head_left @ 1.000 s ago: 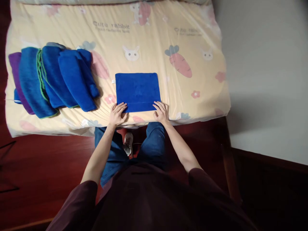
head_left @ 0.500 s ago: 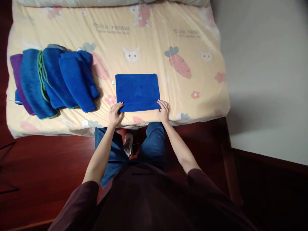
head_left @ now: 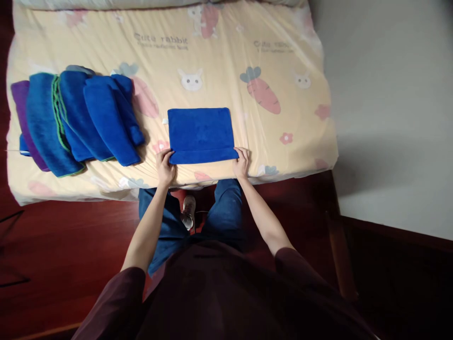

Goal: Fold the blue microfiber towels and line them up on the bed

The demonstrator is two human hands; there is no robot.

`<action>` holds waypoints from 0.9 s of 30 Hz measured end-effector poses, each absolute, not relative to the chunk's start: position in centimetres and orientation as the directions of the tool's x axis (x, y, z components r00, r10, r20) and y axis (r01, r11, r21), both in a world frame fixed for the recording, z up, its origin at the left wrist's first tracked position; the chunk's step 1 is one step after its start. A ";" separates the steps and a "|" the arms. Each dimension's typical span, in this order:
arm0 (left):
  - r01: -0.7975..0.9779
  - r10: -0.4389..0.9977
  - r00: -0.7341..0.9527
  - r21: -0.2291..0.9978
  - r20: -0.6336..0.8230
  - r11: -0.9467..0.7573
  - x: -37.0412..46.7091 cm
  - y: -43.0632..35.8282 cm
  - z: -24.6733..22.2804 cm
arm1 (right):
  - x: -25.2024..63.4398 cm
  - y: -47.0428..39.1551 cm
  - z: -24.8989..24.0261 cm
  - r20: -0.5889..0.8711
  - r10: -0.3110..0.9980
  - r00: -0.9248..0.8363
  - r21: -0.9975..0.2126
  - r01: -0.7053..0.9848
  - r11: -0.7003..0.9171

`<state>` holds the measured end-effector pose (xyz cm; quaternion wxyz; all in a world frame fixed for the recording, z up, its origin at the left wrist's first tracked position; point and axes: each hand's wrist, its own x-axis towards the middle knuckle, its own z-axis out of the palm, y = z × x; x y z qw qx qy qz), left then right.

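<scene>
A blue towel [head_left: 200,130] lies flat on the bed as a neat rectangle, with a narrow strip turned over along its near edge. A small white tag [head_left: 165,121] sticks out from its left side. My left hand [head_left: 165,166] pinches the near left corner of that strip. At the near right corner, my right hand [head_left: 241,163] is closed on the strip's other end. The fingertips under the cloth are hidden.
A pile of blue towels [head_left: 101,118], some green-edged, lies on the left of the bed beside a purple cloth [head_left: 24,108]. The yellow rabbit-print sheet [head_left: 212,61] ends just in front of my legs. A pale wall [head_left: 385,104] stands to the right.
Both hands have slid slightly outward to the ends of the folded strip, the left hand leftward and the right hand a little rightward. The view has shifted slightly.
</scene>
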<state>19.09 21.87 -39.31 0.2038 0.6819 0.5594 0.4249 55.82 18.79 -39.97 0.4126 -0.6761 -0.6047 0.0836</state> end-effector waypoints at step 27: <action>0.671 0.931 -0.204 0.735 0.303 -0.092 19.7 21.0 -39.3 | 55.7 18.8 -40.8 0.360 0.872 0.333 -0.629 0.777 -0.037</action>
